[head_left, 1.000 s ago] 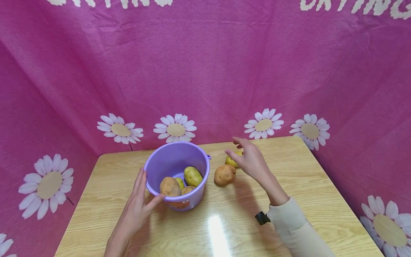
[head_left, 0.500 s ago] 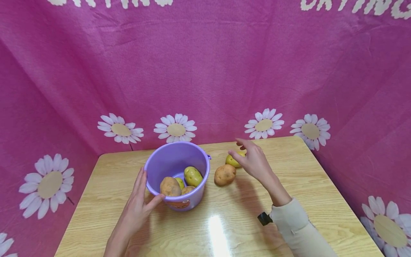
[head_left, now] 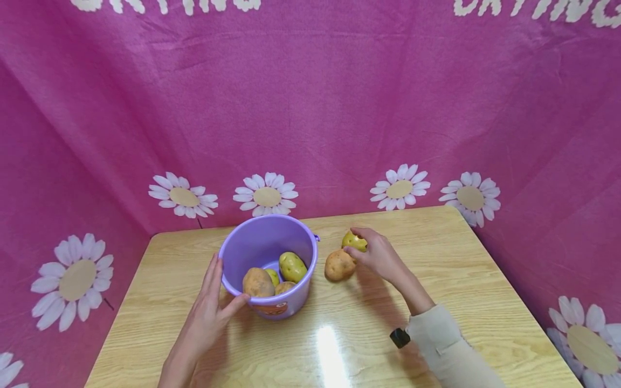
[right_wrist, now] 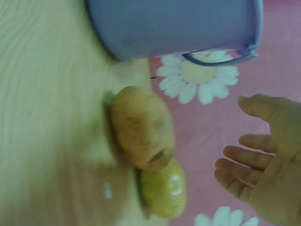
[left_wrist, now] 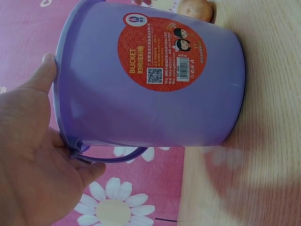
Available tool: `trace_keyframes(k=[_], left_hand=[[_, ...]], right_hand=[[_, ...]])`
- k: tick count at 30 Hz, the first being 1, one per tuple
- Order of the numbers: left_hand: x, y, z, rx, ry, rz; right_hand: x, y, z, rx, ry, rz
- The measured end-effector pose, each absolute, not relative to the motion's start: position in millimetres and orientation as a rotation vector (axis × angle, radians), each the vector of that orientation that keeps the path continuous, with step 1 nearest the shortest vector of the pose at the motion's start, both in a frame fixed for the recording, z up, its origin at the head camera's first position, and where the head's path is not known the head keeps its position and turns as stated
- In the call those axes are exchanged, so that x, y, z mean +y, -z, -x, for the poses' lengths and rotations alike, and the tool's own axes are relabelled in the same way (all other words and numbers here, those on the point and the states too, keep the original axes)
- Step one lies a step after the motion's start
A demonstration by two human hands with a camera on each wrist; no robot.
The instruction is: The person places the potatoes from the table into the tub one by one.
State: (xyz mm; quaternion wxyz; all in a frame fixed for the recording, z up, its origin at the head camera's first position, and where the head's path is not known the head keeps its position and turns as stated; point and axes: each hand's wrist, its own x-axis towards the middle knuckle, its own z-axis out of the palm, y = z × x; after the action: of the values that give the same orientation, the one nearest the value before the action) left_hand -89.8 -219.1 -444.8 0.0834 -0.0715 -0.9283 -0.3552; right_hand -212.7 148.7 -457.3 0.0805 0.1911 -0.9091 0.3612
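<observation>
A purple bucket (head_left: 271,231) stands upright on the table with several potatoes inside, among them a brown potato (head_left: 258,282) and a greenish-yellow potato (head_left: 292,267). My left hand (head_left: 206,312) holds its rim at the near left, thumb at the front and fingers along the side. In the left wrist view, fingers lie by the bucket's handle (left_wrist: 117,159). Right of the bucket, a loose brown potato (head_left: 339,264) touches a yellow potato (head_left: 354,241). My right hand (head_left: 380,254) is over these two. The right wrist view shows its fingers spread and apart from both potatoes.
The wooden table (head_left: 412,334) has its back edge against a pink curtain (head_left: 315,108) printed with daisies. The curtain also encloses both sides. A red label (left_wrist: 162,51) is on the bucket's outside.
My right hand drifts slightly right, then lowers toward the two loose potatoes, its thumb and fingers drawing closer together. The left hand and bucket stay in place.
</observation>
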Motion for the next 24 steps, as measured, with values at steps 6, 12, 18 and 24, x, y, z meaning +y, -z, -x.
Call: trace_keyframes(k=[6,12,18,24], left_hand=[[-219.5,443.3,89.6,-2.785,1.07,0.198],[-219.8,443.9,89.9,-2.783,1.081,0.2],[-219.6,444.9,89.9,-2.77,1.084,0.207],[-219.6,444.0,89.3,-2.771,1.093,0.198]], right_hand=[[153.3,480.1,214.7,-2.784,-1.086,-0.603],[156.4,497.5,217.3,-2.847,-1.12,-0.6],[155.0,510.4,218.9,-2.783,-1.137,-0.671],[154.4,518.2,220.0,-2.783,-1.116,-0.692]])
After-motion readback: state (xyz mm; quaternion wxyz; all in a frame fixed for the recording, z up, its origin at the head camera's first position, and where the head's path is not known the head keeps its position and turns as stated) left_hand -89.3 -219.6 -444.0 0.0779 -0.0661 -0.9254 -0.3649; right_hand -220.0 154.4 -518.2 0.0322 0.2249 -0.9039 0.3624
